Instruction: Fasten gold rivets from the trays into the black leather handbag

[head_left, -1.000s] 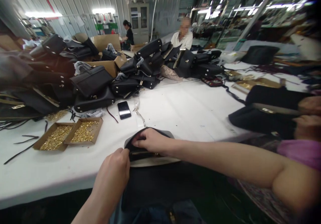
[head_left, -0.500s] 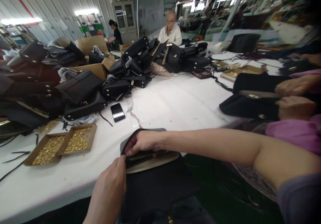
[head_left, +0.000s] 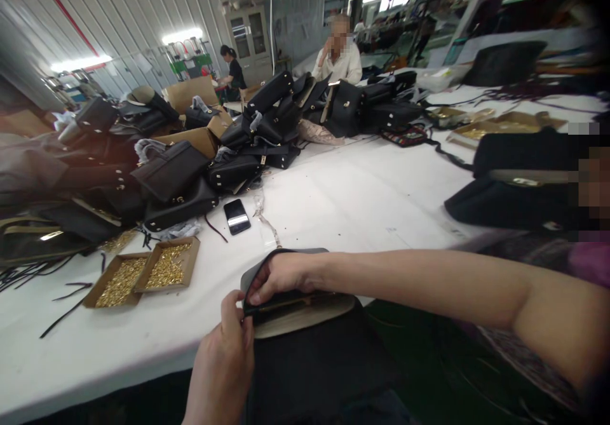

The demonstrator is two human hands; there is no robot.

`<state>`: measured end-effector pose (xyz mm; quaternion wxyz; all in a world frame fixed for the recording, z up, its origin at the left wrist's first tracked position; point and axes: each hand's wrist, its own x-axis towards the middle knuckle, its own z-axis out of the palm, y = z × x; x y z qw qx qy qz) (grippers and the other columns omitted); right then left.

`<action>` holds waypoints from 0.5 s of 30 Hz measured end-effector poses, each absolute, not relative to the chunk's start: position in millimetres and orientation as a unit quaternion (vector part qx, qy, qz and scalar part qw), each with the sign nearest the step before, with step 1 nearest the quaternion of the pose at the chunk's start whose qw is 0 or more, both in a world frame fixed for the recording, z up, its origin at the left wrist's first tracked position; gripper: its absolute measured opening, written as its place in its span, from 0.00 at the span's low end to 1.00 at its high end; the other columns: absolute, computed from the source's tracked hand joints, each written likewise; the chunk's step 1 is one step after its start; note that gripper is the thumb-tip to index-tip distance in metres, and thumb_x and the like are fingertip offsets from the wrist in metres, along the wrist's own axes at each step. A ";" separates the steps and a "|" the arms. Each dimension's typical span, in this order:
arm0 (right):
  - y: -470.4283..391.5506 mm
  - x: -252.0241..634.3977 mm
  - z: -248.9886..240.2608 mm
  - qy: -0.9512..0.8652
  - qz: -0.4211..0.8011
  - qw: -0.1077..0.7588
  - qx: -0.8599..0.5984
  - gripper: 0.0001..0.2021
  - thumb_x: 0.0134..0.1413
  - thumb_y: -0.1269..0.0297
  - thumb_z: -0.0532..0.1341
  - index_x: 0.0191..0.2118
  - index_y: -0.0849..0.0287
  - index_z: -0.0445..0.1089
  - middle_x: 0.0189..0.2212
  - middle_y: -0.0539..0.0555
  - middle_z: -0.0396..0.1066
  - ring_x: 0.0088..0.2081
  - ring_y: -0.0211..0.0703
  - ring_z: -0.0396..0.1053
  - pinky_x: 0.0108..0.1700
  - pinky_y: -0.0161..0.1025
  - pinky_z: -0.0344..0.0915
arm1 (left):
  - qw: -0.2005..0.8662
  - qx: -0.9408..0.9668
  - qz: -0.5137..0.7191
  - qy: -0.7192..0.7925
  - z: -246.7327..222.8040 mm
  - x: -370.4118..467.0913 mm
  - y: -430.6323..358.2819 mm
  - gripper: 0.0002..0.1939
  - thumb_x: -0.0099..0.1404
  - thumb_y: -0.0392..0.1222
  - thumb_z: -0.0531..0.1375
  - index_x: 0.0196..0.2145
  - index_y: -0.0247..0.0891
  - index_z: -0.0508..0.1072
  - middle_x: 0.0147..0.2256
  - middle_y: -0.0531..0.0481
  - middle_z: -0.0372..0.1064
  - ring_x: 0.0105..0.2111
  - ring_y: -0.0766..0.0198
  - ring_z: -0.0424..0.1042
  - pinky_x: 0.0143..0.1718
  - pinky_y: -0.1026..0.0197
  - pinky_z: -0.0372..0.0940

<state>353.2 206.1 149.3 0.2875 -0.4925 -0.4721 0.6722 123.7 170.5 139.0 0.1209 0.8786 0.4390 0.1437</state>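
Note:
A black handbag (head_left: 324,361) with a beige lining lies at the table's near edge, its mouth open towards me. My left hand (head_left: 226,349) pinches the left corner of the bag's opening between thumb and fingers. Inside the mouth, my right hand (head_left: 281,276) is curled against the left inner side, close to the left fingertips. The bag hides part of its fingers, and whatever they hold cannot be made out. My right forearm crosses above the bag from the right.
Two cardboard trays (head_left: 166,266) of small gold metal pieces and a phone (head_left: 237,216) lie on the white table (head_left: 333,202). Black handbags (head_left: 174,171) are heaped behind. At right, a person beside me has another black bag (head_left: 515,196). Another person (head_left: 339,56) sits across the table.
The view has turned slightly left, so everything sits further right. My left fingers have shifted a little on the bag's corner. The person opposite has raised a hand to the face.

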 end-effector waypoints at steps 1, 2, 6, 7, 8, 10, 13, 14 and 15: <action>206.8 353.1 148.1 -0.468 0.681 0.282 -0.487 0.14 0.37 0.63 0.82 0.32 0.58 0.84 0.32 0.51 0.83 0.37 0.44 0.78 0.42 0.36 0.72 | 0.122 0.878 0.146 0.440 138.3 123.5 169.8 0.17 0.78 0.38 0.50 0.61 0.42 0.57 0.41 0.47 0.83 0.32 0.54 0.84 0.27 0.60 0.69; 207.7 353.0 146.9 -0.462 0.692 0.277 -0.481 0.14 0.36 0.63 0.82 0.32 0.58 0.84 0.32 0.50 0.83 0.37 0.43 0.77 0.42 0.35 0.71 | 0.123 0.876 0.148 0.442 137.5 123.6 169.1 0.17 0.78 0.38 0.50 0.61 0.41 0.57 0.42 0.46 0.83 0.32 0.54 0.84 0.28 0.60 0.69; 213.2 352.3 143.2 -0.464 0.697 0.258 -0.482 0.15 0.33 0.65 0.83 0.32 0.57 0.84 0.31 0.48 0.82 0.36 0.42 0.76 0.41 0.33 0.69 | 0.128 0.875 0.136 0.447 135.3 124.2 168.1 0.17 0.78 0.37 0.49 0.62 0.40 0.57 0.43 0.43 0.83 0.35 0.51 0.85 0.30 0.59 0.71; 214.5 352.1 142.6 -0.468 0.694 0.253 -0.485 0.16 0.32 0.65 0.83 0.32 0.57 0.84 0.31 0.48 0.82 0.36 0.41 0.76 0.40 0.33 0.69 | 0.130 0.876 0.131 0.445 135.0 124.1 168.4 0.17 0.78 0.37 0.49 0.62 0.40 0.57 0.42 0.43 0.83 0.35 0.51 0.85 0.30 0.58 0.71; 215.7 352.1 142.0 -0.471 0.690 0.248 -0.490 0.16 0.32 0.65 0.83 0.33 0.57 0.85 0.32 0.48 0.82 0.35 0.41 0.75 0.39 0.33 0.68 | 0.131 0.878 0.128 0.442 134.7 123.9 168.8 0.17 0.79 0.37 0.49 0.62 0.40 0.57 0.42 0.44 0.83 0.34 0.51 0.85 0.30 0.58 0.70; 217.1 352.1 140.8 -0.482 0.682 0.233 -0.498 0.16 0.33 0.65 0.82 0.33 0.57 0.85 0.32 0.47 0.81 0.34 0.40 0.73 0.36 0.34 0.66 | 0.128 0.882 0.131 0.434 134.1 123.3 169.6 0.17 0.79 0.38 0.49 0.62 0.40 0.57 0.42 0.44 0.83 0.33 0.52 0.84 0.30 0.58 0.70; 218.2 352.2 139.7 -0.495 0.679 0.220 -0.496 0.14 0.37 0.65 0.80 0.34 0.57 0.85 0.31 0.47 0.80 0.33 0.39 0.70 0.35 0.34 0.62 | 0.117 0.885 0.139 0.428 133.8 122.9 169.9 0.16 0.80 0.38 0.49 0.63 0.40 0.58 0.42 0.43 0.83 0.34 0.51 0.85 0.30 0.58 0.70; 218.6 352.1 139.7 -0.498 0.680 0.219 -0.492 0.12 0.38 0.65 0.79 0.34 0.57 0.84 0.32 0.47 0.80 0.33 0.39 0.70 0.35 0.34 0.61 | 0.115 0.887 0.135 0.427 133.9 122.9 169.9 0.16 0.80 0.38 0.49 0.63 0.40 0.58 0.42 0.43 0.83 0.34 0.51 0.85 0.30 0.58 0.70; 219.0 351.9 140.1 -0.501 0.681 0.217 -0.488 0.12 0.40 0.65 0.79 0.34 0.57 0.84 0.32 0.47 0.80 0.34 0.39 0.70 0.35 0.34 0.60 | 0.113 0.888 0.130 0.427 134.0 123.1 169.9 0.16 0.80 0.38 0.49 0.63 0.41 0.58 0.41 0.43 0.83 0.34 0.50 0.84 0.30 0.58 0.69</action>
